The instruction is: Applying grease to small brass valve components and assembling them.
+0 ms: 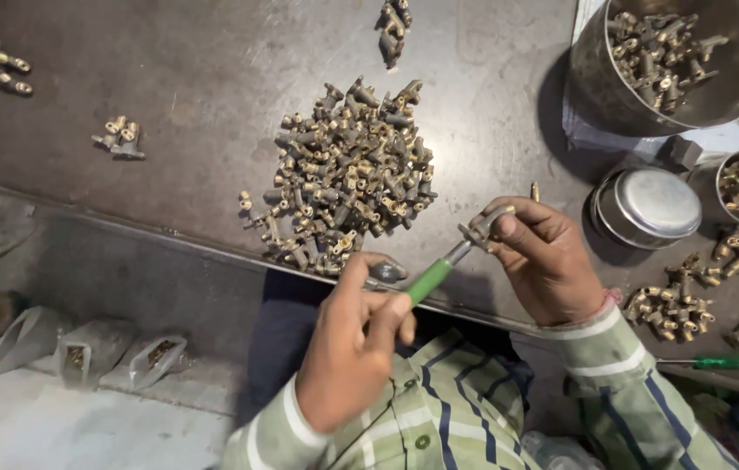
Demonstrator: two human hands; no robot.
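I count 2 steel pots [735, 78], 1 lid [648, 204]; fittings heap [347, 178] at 12 o'clock. L grip [356, 339] closed round green screwdriver [428, 280], R grip [543, 257] pinching 1 brass fitting [484, 226].

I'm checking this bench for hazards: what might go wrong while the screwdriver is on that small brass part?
1. The green-handled screwdriver in the left hand points at the right hand pinching the brass fitting; a slip could jab the fingers.
2. The pile of fittings reaches the table edge; a nudge may knock some off.
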